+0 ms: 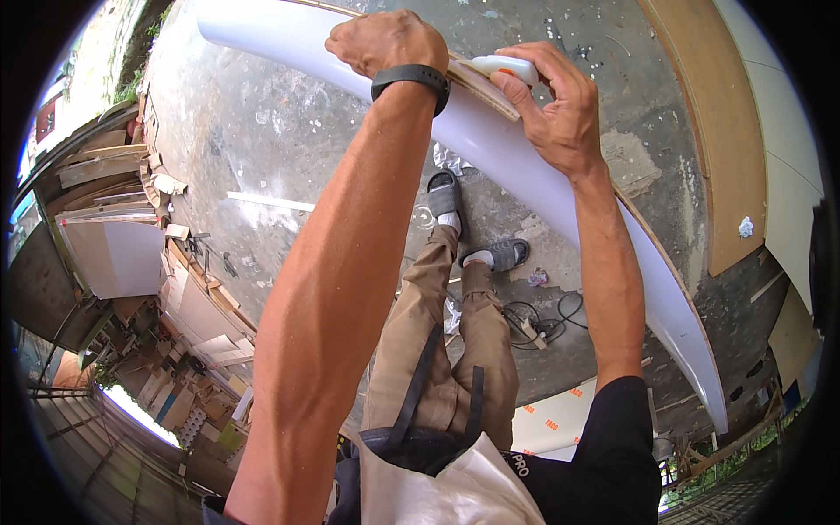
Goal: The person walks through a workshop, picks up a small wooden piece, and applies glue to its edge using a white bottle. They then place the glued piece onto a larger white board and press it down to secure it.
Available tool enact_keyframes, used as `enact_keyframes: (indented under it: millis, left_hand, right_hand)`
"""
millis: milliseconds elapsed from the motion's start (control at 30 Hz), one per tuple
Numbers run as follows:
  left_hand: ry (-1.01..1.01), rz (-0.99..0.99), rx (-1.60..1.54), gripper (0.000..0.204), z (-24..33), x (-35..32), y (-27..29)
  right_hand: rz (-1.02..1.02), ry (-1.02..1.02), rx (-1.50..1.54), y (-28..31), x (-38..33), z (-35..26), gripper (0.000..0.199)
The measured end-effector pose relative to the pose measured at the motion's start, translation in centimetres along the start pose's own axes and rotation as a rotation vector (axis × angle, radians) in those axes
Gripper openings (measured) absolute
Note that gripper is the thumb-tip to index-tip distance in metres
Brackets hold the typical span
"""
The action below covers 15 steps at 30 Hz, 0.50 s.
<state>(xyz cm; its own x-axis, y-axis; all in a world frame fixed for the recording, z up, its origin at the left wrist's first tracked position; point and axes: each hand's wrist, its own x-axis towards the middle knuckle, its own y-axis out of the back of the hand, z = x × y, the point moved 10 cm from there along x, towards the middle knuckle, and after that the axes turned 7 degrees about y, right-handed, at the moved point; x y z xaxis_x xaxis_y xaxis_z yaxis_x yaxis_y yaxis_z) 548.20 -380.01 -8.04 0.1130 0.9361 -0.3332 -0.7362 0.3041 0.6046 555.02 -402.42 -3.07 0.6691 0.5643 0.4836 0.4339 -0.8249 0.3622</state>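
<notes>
A long white panel (525,179) with a glossy face and a thin brown edge crosses in front of me, bowed by the lens. My left hand (388,42) is closed in a fist at its upper edge, a black band on the wrist; what its fingers hold is hidden. From beside that wrist a narrow wooden strip (484,91) runs along the panel's edge toward my right hand (560,109). Between thumb and fingers the right hand grips a smooth white hand-held object with an orange part (506,68), resting close to the strip; its exact kind is unclear.
Beyond the panel, a brown board (722,131) lies at the right. Black cable (547,324) coils on the stained concrete floor near my sandalled feet. Wood offcuts (179,385) are heaped at the left. A white strip (269,201) and crumpled scraps lie on the floor.
</notes>
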Motion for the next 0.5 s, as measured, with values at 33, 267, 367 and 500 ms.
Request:
enact_keyframes:
  millis: [33, 267, 367, 500]
  left_hand:
    - [0.023, -0.006, -0.036, 0.042, -0.1, -0.3, 0.1]
    - [-0.063, -0.053, 0.285, 0.040, 0.0, 0.7, -1.3]
    - [0.043, -0.043, 0.028, 0.038, 0.1, -0.6, -0.1]
    - [-0.310, 0.147, 0.079, 0.024, 1.8, -0.2, 1.4]
  right_hand:
    - [0.000, 0.011, -0.012, 0.1, 0.0, -0.1, 0.022]
    - [0.000, -0.002, 0.000, 0.0, 0.0, -0.1, 0.021]
    - [0.003, 0.004, 0.000, 0.1, -0.1, 0.0, 0.021]
    - [0.013, 0.006, -0.003, 0.0, -0.1, -0.1, 0.021]
